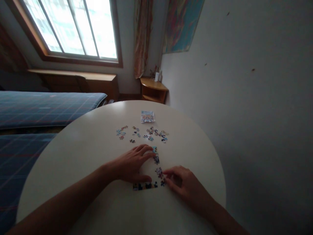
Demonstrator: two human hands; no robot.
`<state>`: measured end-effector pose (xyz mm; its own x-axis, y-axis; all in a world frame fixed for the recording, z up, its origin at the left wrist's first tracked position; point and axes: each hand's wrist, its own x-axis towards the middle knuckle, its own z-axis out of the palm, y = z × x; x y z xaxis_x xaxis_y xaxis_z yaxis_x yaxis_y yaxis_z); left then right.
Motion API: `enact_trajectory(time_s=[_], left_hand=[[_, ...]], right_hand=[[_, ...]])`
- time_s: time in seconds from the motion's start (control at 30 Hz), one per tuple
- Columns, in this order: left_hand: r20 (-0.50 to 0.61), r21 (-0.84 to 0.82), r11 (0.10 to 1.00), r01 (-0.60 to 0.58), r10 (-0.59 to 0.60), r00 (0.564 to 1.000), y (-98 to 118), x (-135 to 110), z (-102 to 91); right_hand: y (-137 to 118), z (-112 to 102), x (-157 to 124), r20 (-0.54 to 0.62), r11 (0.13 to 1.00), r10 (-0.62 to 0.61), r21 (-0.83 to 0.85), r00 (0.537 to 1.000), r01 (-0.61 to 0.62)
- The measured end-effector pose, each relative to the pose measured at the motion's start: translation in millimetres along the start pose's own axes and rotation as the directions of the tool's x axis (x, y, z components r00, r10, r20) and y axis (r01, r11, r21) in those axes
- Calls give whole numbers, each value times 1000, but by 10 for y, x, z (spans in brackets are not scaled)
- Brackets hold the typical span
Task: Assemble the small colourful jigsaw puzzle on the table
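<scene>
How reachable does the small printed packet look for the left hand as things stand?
Probably yes, with a forward stretch: the packet lies beyond the loose puzzle pieces, but these look flat enough for the left hand to pass over.

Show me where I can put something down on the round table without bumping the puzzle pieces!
The white table has bare room on the left, between its edge, the left forearm and the loose pieces, and on the right, between those pieces, the right hand and the edge. The middle is crowded: picture packet, pieces, near strip and left hand.
</scene>
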<state>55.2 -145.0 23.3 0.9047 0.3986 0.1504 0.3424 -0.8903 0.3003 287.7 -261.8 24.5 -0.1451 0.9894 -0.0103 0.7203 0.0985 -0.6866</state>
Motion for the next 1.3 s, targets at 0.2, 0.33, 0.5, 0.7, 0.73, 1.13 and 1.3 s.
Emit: enact_trajectory(time_s=[0.2,0.33,0.5,0.7,0.73,1.13,1.3], left_hand=[[-17,-20,1000,-10,9,1000,3,-8,12],[-13,-23,1000,-8,8,1000,6,-9,15],[8,4,1000,9,-9,1000,39,-6,4],[49,7,1000,19,-19,999,96,-13,24],[50,7,1000,16,-17,999,100,-13,33],[53,4,1000,21,-21,998,89,-11,67],[38,-22,1000,22,-21,999,78,-19,71]], right_hand=[[-32,-68,-9,96,998,-39,-53,995,44],[-30,-42,13,97,995,-42,-85,994,50],[-45,-78,53,116,994,-17,-107,993,30],[-67,-140,107,190,989,-17,-139,982,44],[-69,-134,113,195,988,-27,-145,980,56],[-100,-21,161,170,977,-71,-185,983,102],[-130,-25,133,173,972,-98,-195,980,131]])
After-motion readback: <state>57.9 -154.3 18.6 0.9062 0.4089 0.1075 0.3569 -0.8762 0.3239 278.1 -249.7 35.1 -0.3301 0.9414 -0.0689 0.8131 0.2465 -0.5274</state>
